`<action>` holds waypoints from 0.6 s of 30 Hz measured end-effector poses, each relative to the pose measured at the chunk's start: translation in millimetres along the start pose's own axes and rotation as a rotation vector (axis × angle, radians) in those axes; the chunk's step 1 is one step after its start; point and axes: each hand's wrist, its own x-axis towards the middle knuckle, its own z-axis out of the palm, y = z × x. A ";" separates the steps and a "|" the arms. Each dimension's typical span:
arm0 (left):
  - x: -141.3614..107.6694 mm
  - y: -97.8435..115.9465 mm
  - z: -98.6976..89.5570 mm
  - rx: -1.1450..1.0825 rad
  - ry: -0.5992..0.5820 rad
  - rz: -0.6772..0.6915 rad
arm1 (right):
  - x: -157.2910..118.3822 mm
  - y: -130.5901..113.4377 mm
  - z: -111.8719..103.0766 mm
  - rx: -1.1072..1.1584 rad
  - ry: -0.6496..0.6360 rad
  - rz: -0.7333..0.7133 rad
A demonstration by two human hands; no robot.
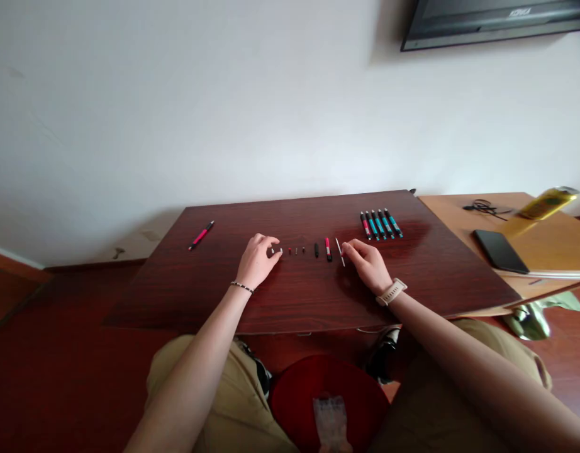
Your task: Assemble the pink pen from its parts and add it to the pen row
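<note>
Up front, the fingers of our left hand (256, 259) are curved, with the thumb and forefinger spread apart. Whether a tiny piece sits between them, we cannot tell. On our right hand (368, 265), the thumb and forefinger draw close together at a thin white rod (340, 250); we cannot tell whether they pinch it.

Between our hands, small parts lie spaced across the dark red-brown bench (290, 296): nearest our left, a tiny red piece (290, 250), then a tiny pale piece (296, 251), a tiny dark piece (304, 250), a black tapered part (317, 250) and a pink-and-black barrel (328, 249), just beside the rod.

Farther left, we have a pink-and-black pen (202, 235) lying slantwise. Beyond our right hand, teal-and-black pens (382, 224) lie in a row with one pink pen (366, 225) at its left end.

To our right, a lighter wooden surface (554, 242) bears a dark phone (500, 250), a black cable (485, 207) and a yellow can (549, 202). Below us, a clear bag (330, 418) lies on a red stool (290, 396).
</note>
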 end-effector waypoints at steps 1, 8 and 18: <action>0.4 -0.6 1.5 -0.005 0.017 0.026 | -0.5 -1.1 0.1 0.010 -0.005 -0.007; 6.1 -5.1 13.3 0.006 0.005 0.049 | -0.7 -1.2 5.8 0.188 0.001 0.045; 10.3 -11.5 2.3 -0.047 0.063 -0.019 | 0.2 4.2 5.4 0.155 -0.006 0.015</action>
